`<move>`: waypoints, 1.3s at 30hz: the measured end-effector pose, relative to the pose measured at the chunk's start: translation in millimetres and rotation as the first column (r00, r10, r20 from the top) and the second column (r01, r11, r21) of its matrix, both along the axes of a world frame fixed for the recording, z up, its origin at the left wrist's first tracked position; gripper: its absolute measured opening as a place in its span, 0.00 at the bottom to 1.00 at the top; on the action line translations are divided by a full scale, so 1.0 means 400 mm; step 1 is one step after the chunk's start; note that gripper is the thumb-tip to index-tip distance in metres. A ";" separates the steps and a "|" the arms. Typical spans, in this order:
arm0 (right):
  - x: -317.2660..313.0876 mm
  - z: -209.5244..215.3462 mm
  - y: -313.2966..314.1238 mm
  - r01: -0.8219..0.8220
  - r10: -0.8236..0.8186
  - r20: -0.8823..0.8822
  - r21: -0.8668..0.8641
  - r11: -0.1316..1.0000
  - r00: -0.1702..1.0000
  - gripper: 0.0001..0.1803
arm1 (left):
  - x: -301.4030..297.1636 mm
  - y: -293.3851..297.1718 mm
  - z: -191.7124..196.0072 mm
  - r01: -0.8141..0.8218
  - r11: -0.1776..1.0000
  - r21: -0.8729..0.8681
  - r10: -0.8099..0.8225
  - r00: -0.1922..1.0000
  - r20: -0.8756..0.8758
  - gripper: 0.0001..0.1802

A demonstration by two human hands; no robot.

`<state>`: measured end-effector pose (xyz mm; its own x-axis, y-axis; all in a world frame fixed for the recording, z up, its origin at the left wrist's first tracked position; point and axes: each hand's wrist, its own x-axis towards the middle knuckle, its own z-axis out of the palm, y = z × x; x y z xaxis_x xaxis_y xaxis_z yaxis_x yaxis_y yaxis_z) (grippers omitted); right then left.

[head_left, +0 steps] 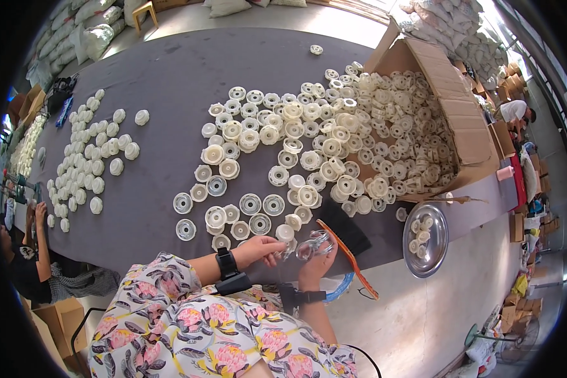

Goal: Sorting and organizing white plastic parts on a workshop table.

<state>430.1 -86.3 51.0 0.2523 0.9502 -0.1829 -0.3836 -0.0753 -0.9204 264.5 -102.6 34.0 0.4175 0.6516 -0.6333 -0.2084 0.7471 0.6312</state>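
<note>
My right hand (315, 269) is closed round a bunch of thin, shiny rings (314, 244), either metal or clear plastic; I cannot tell which. My left hand (258, 249) is beside it at the table's near edge, fingertips pinched on a small shiny piece (288, 251) that looks like one of these rings. Just beyond my hands lie cream plastic round parts (285, 233) with scalloped rims. Some of the nearby parts carry a silvery ring, such as this ringed part (259, 223). A brush (346, 230) with black bristles and an orange edge lies right of my right hand.
A tipped cardboard box (444, 94) spills many cream parts onto the grey-covered table (164, 82). A steel tray (427, 264) with several parts is at the right edge. More parts (85, 154) lie at left, near another person's arm (41, 233). Sacks (75, 31) stand behind.
</note>
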 end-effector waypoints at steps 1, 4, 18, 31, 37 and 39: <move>0.001 0.005 0.001 0.065 -0.065 0.029 0.008 0.998 0.997 0.16 | -0.004 -0.005 -0.023 0.001 1.000 0.000 -0.001 1.000 0.001 0.16; 0.045 -0.046 0.028 0.173 -0.173 0.012 -0.019 0.985 0.985 0.16 | -0.014 -0.011 -0.052 0.073 0.964 -0.258 0.037 0.916 0.399 0.16; 0.079 -0.074 -0.006 0.034 -0.043 -0.049 -0.166 0.986 0.998 0.16 | -0.202 0.200 0.046 0.211 0.967 0.144 -0.116 0.865 -0.488 0.25; 0.138 -0.094 0.006 -0.009 -0.008 -0.060 -0.273 0.962 0.998 0.19 | -0.175 0.365 -0.060 0.462 0.757 0.463 0.154 0.562 -0.813 0.29; 0.144 -0.119 0.043 -0.021 0.012 -0.027 -0.342 0.939 1.000 0.14 | -0.177 0.429 -0.114 0.353 0.762 0.543 0.352 0.478 -0.805 0.26; 0.142 -0.130 0.056 -0.034 0.020 -0.045 -0.348 0.937 0.999 0.14 | -0.181 0.452 -0.107 0.337 0.737 0.585 0.382 0.507 -0.773 0.26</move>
